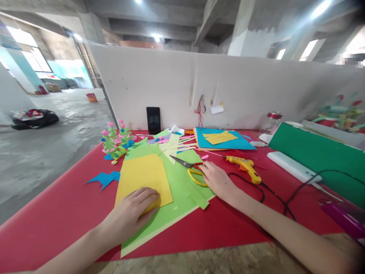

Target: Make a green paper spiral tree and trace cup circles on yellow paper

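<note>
Yellow sheet (142, 175) lies on green sheet (182, 190), mid table (57, 213), toward near edge. Left hand (132, 213) flat, fingers together, pressing its near corner. Right hand (218, 179) touching scissors (193, 170) handles; grip cannot tell. Glue gun (245, 167) near, to right.

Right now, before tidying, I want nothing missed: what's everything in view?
table: 1, red, under everything
green sheet: 1, light green, table centre
yellow sheet: 1, yellow, on green sheet
scissors: 1, yellow and red handles, on green sheet
glue gun: 1, yellow, right of scissors
blue sheets: stack, blue, far centre
paper flowers: cluster, green and pink, far left
blue cutout: 1, blue, left of yellow sheet
phone: 1, black, against partition
jar: 1, clear, red lid, far right
left hand: 1, on yellow sheet
right hand: 1, fingers at scissors handles
</note>
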Demonstrator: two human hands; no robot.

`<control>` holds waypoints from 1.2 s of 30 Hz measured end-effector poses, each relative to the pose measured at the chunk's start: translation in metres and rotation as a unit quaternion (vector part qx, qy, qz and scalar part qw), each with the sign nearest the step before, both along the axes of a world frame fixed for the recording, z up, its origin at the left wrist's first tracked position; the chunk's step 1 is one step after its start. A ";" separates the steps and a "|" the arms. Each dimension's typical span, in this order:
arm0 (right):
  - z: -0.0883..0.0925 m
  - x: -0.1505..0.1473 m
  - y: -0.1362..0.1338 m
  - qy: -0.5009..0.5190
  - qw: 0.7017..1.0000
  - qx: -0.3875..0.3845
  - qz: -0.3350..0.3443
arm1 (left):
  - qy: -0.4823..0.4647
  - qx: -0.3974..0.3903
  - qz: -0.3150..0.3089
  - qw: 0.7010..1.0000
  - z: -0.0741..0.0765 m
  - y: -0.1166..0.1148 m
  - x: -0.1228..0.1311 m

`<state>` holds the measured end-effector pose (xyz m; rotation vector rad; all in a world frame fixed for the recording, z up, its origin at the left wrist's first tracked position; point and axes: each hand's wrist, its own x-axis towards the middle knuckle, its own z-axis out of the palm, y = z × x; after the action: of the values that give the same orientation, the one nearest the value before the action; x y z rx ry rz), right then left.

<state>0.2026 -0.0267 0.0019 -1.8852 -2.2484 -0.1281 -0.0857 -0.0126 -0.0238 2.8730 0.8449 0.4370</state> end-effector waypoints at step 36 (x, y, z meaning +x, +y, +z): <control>-0.004 -0.001 -0.003 -0.104 0.983 -0.071 -0.135 | 0.003 0.006 -0.008 1.000 0.008 -0.004 0.004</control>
<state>0.2015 -0.0292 -0.0019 -2.3472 -2.1652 -0.2204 -0.0814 -0.0162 -0.0162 2.8910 0.8221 0.4321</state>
